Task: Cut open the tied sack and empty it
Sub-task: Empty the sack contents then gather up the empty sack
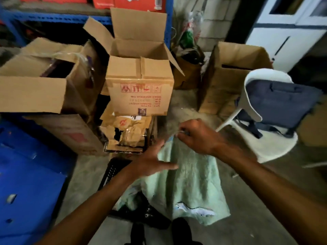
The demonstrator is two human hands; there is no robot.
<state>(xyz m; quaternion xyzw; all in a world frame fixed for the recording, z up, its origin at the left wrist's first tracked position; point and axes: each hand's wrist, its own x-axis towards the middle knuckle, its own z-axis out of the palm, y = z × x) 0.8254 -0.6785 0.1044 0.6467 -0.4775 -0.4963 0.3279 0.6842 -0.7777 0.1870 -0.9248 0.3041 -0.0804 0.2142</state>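
A pale green woven sack [191, 181] hangs in front of me, its lower edge torn near the floor. My right hand [196, 137] pinches the sack's top corner, where a whitish bit of string or tie shows between the fingers. My left hand [155, 160] lies against the sack's upper left edge with fingers spread and holds nothing. No cutting tool is visible. A black slotted crate [115, 170] sits under and behind the sack, partly hidden, with dark items showing below the sack.
Open cardboard boxes [139, 85] stand stacked ahead and to the left [40, 80], another at the right [230, 76]. A white chair [265, 135] with a grey bag on it stands right. Blue plastic sheets [26, 183] lie left. Blue shelving rises behind.
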